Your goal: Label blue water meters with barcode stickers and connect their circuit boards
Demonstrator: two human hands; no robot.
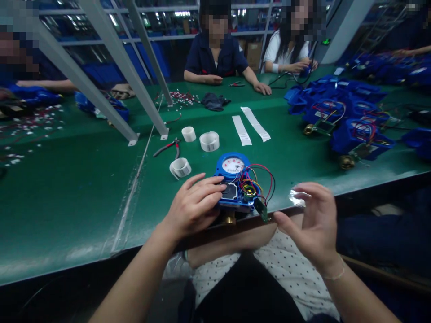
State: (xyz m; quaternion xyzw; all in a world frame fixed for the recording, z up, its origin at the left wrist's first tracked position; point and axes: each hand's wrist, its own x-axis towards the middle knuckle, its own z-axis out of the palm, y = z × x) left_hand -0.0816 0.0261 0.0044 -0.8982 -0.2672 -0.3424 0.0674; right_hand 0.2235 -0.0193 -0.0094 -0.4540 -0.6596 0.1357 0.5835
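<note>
A blue water meter (pixel 232 204) with a round white dial stands at the table's front edge, its housing uncovered. My left hand (pixel 198 202) grips its left side, fingers laid over the top near a dark square part; the thumb is hidden. Red, black, yellow and white wires (pixel 269 175) loop out of the housing. A small green circuit board (pixel 261 209) hangs at its right front corner. My right hand (pixel 314 220) is raised to the right of the board, thumb and fingers apart, apparently holding nothing. Behind its fingertips is a bright shiny patch (pixel 296 196), which I cannot identify.
Rolls of white labels (pixel 209 141), label strips (pixel 241 131) and cutting pliers (pixel 177 148) lie beyond the meter. More blue meters (pixel 362 137) are piled on the right. Grey metal posts (pixel 148 98) rise at left. Two people (pixel 215 58) sit across the table (pixel 84 215).
</note>
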